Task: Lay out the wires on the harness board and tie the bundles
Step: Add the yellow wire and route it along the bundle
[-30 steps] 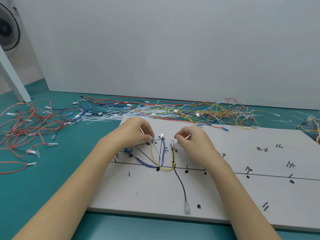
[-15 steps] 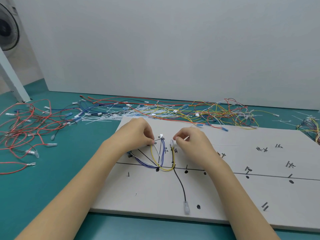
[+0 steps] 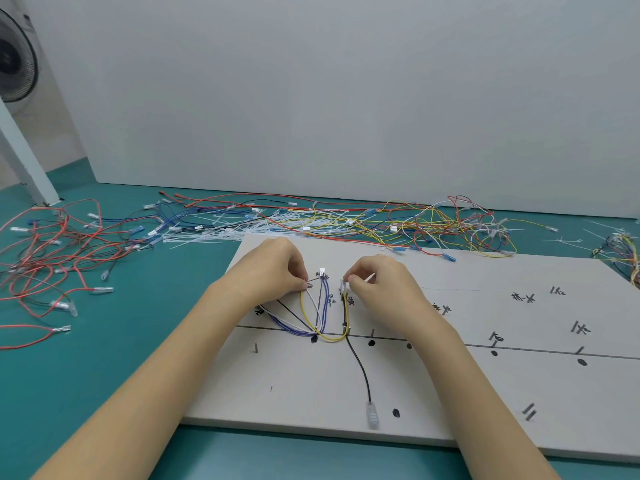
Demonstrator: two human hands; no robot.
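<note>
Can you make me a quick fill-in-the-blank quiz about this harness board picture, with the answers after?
1. The yellow wire sags in a loop between the two ____.
2. The black wire ends in a clear ____ near the board's front edge.
3. The harness board lies on a ____ table.

Answers: hands; connector; teal

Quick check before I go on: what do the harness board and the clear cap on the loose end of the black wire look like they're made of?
Harness board: looks like a matte off-white foam or fibre sheet; the visible front edge is thick and dull, with no grain or gloss, so I can't say which. Clear cap: seemingly soft translucent plastic, milky and see-through. Black wire: smooth, slightly shiny insulation, probably plastic.
</note>
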